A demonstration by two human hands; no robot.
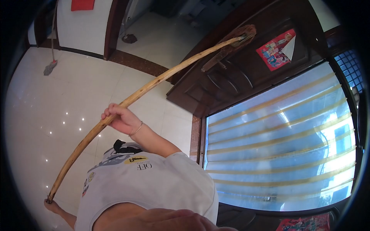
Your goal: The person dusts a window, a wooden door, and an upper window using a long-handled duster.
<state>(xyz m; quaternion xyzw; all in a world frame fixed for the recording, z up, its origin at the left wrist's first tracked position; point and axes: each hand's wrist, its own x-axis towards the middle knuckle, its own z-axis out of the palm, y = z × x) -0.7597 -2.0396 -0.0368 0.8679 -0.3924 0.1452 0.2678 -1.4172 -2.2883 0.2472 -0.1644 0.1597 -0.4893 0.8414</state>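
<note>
A long, curved, pale wooden pole (144, 89) runs diagonally from the lower left up to the right. My right hand (119, 118) is wrapped round its middle, with a thin bracelet at the wrist. At the pole's lower end my left hand (52, 206) is closed round it, partly hidden by the end. The far tip overlaps the carved handle plate (216, 59) of a dark wooden door in the view; whether it touches cannot be told. Below my right arm is my light shirt (165, 181) with printed patches.
The dark door (227, 77) stands at the upper right, bearing a red poster (275, 50). Beside it is a window covered by a striped, translucent sheet (281, 142). A mop (50, 67) rests on the pale tiled floor (83, 84). Behind is a doorway.
</note>
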